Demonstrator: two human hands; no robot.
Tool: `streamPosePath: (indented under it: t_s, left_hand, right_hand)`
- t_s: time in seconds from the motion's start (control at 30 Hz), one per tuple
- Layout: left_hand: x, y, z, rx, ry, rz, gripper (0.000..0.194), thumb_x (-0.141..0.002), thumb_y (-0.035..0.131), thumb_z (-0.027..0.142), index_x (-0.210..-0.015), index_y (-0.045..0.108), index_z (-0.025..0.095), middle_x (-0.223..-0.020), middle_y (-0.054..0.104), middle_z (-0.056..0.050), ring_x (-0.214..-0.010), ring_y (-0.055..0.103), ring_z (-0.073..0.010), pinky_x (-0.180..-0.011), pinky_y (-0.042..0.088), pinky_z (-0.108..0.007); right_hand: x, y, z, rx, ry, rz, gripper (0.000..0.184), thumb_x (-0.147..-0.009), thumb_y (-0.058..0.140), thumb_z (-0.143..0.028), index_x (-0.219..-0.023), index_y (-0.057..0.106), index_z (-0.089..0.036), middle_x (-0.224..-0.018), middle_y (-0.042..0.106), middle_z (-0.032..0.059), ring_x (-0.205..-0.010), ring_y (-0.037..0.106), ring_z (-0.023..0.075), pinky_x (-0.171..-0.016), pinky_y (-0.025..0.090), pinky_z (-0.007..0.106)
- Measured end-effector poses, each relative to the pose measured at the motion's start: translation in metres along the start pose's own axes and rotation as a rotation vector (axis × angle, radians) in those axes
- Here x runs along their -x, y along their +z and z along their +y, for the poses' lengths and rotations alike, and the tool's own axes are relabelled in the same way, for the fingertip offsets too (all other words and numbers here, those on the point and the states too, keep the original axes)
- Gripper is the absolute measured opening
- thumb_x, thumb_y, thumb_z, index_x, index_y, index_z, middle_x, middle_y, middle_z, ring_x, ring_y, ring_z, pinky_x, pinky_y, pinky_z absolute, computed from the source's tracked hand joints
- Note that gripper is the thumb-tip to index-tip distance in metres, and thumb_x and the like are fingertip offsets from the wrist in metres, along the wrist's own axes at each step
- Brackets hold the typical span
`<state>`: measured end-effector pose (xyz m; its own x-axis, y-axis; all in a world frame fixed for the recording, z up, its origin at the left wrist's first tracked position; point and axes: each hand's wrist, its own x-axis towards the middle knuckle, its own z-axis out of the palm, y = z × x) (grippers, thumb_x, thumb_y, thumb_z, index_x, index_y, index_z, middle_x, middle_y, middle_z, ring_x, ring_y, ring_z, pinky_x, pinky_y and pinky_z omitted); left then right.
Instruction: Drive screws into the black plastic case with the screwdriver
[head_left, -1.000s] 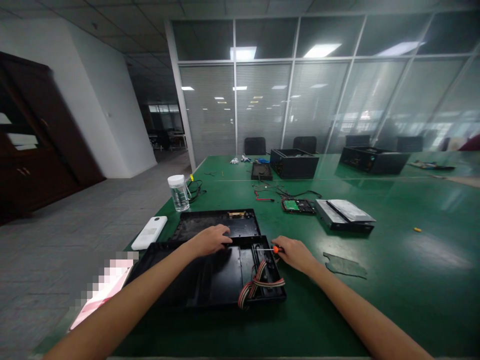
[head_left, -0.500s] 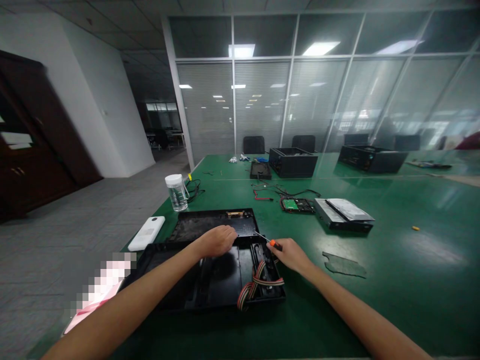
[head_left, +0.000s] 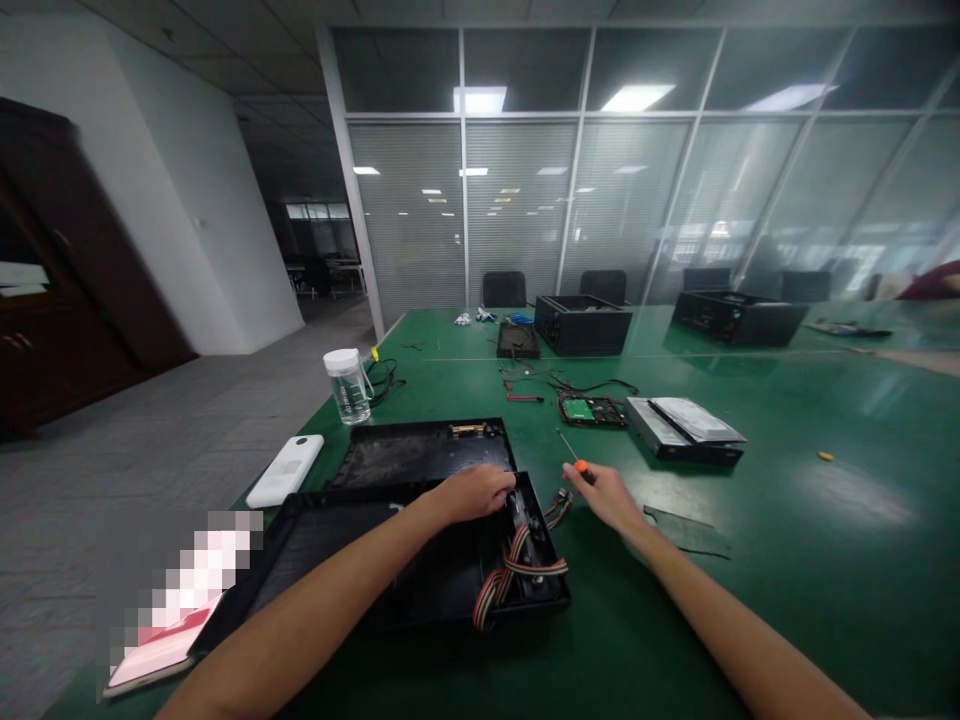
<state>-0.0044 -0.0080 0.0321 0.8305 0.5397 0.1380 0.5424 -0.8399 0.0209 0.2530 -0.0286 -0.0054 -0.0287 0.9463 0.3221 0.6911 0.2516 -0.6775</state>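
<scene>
My right hand (head_left: 606, 495) is wrapped round a screwdriver (head_left: 581, 468) with an orange and black handle. Its thin shaft points up and to the left, clear of the black casing. My left hand (head_left: 480, 494) is closed at the far right part of the open black casing (head_left: 435, 560); whatever its fingers pinch is hidden. A striped ribbon of wires (head_left: 517, 550) lies over the casing's right side, and a small connector end (head_left: 561, 497) sticks out between my hands. Behind the casing lies a flat black panel (head_left: 420, 450) with a brass-coloured strip near its far edge.
Left stand a clear bottle (head_left: 348, 388), a white power bank-like block (head_left: 286, 472) and a pink item, partly blurred out. To the right are a green circuit board (head_left: 589, 410), a silver drive (head_left: 686, 430) and a dark mesh piece (head_left: 686, 532). Black computer cases (head_left: 583, 325) sit farther back.
My left hand has moved right along the casing to its far right part. My right hand has drawn the screwdriver away to the right, its tip now off the casing.
</scene>
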Motion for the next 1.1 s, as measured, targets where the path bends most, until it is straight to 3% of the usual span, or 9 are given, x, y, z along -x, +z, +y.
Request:
streamPosePath:
  t_s: [0.1,0.23,0.43,0.7,0.9,1.1]
  left_hand:
    - [0.006,0.006,-0.002,0.105,0.014,0.068,0.015,-0.087,0.039,0.014,-0.096,0.052,0.018,-0.092,0.061,-0.004,-0.088,0.057,-0.0158,-0.080,0.042,-0.025]
    - [0.008,0.015,-0.004,0.204,-0.066,0.123,0.019,-0.089,0.041,0.016,-0.106,0.050,0.017,-0.097,0.062,-0.005,-0.090,0.058,-0.0152,-0.081,0.043,-0.025]
    - [0.005,0.022,-0.003,0.131,-0.074,0.101,0.019,-0.088,0.040,0.015,-0.097,0.058,0.016,-0.088,0.064,-0.006,-0.086,0.060,-0.0175,-0.080,0.045,-0.028]
    - [0.003,0.024,0.002,0.089,-0.051,0.154,0.026,-0.089,0.038,0.016,-0.109,0.054,0.013,-0.094,0.062,-0.010,-0.091,0.057,-0.0186,-0.085,0.043,-0.030]
    - [0.002,0.021,0.002,0.069,-0.040,0.129,0.026,-0.094,0.030,0.020,-0.098,0.055,0.013,-0.088,0.059,-0.007,-0.085,0.055,-0.0168,-0.081,0.045,-0.029]
    - [0.005,0.025,0.001,0.081,-0.004,0.166,0.025,-0.090,0.036,0.011,-0.109,0.052,0.011,-0.101,0.059,-0.009,-0.095,0.053,-0.0171,-0.089,0.042,-0.029]
  right_hand:
    - [-0.002,-0.003,0.002,0.009,0.008,0.000,0.053,-0.080,0.039,-0.057,-0.072,0.068,-0.014,-0.058,0.058,0.0010,-0.057,0.052,0.0156,-0.054,0.037,0.025]
    - [-0.001,-0.006,-0.002,0.040,-0.017,0.008,0.052,-0.080,0.039,-0.057,-0.071,0.068,-0.014,-0.056,0.058,0.0008,-0.055,0.051,0.0153,-0.053,0.036,0.024]
    - [0.000,-0.007,-0.003,0.057,-0.034,0.004,0.052,-0.081,0.039,-0.056,-0.071,0.068,-0.014,-0.056,0.058,0.0009,-0.054,0.051,0.0150,-0.052,0.035,0.024]
    - [-0.001,-0.005,0.000,0.069,-0.051,-0.008,0.051,-0.081,0.040,-0.057,-0.066,0.064,-0.014,-0.055,0.056,0.0002,-0.054,0.049,0.0146,-0.051,0.034,0.024]
    - [-0.001,-0.005,0.000,0.081,-0.059,-0.021,0.051,-0.082,0.039,-0.057,-0.062,0.060,-0.016,-0.053,0.053,-0.0009,-0.054,0.048,0.0142,-0.051,0.034,0.024]
    - [-0.005,-0.008,0.005,0.109,-0.059,0.003,0.039,-0.081,0.043,-0.052,-0.078,0.062,-0.018,-0.065,0.059,0.0004,-0.062,0.053,0.0157,-0.058,0.038,0.024]
